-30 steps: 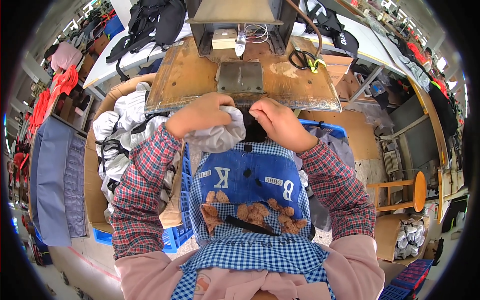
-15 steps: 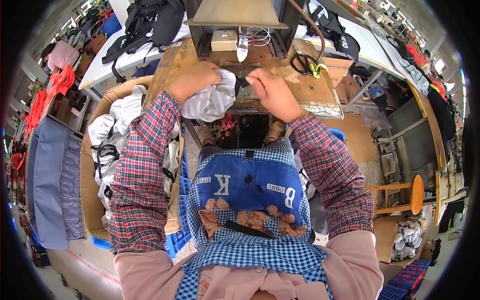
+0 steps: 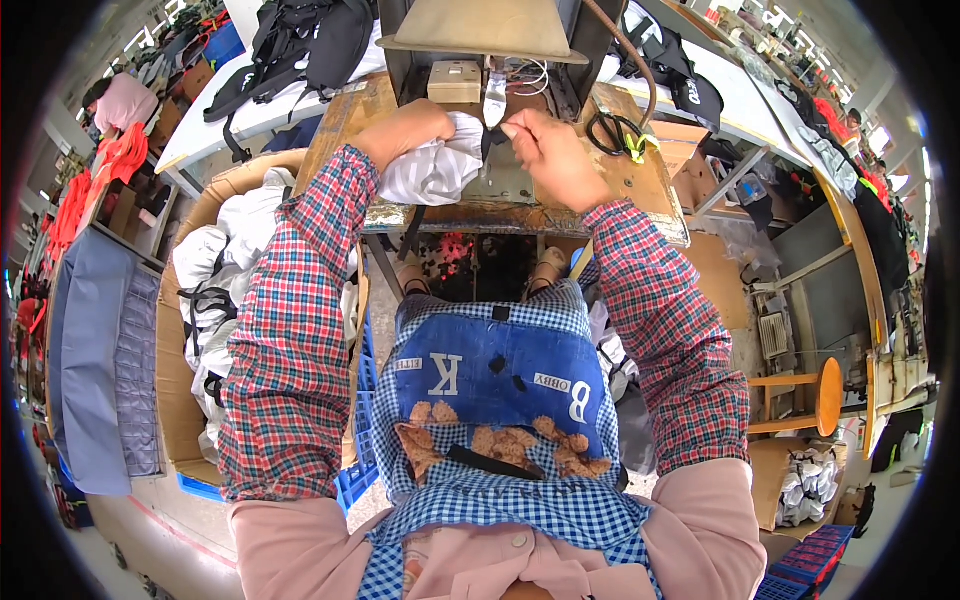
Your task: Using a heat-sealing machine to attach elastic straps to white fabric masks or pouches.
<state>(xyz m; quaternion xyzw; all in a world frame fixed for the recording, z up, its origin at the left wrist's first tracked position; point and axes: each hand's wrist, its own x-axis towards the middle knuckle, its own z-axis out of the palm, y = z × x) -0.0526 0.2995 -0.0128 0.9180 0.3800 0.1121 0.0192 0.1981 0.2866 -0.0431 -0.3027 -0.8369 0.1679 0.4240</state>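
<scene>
My left hand [image 3: 408,135] is closed on a bunched white-and-grey striped fabric piece [image 3: 432,175] at the front of the worn wooden bench [image 3: 630,195]. A short black strap [image 3: 491,140] sticks out from the right side of the fabric, and another dark strap hangs below it over the bench edge. My right hand [image 3: 558,165] is closed in a pinch at the strap's end, just in front of the pointed silver metal tip [image 3: 495,100] of a bench machine. The fingertips partly hide what lies between them.
Black-handled scissors [image 3: 608,133] with a yellow tie lie at the bench's right. A cardboard box [image 3: 175,330] full of white fabric pieces stands at my left. Black bags [image 3: 320,45] rest on the left white table. A wooden stool [image 3: 828,397] stands at right.
Both hands have shifted slightly forward and to the right with the fabric piece, bringing the black strap up to the silver tip. A dark strap now hangs below the fabric.
</scene>
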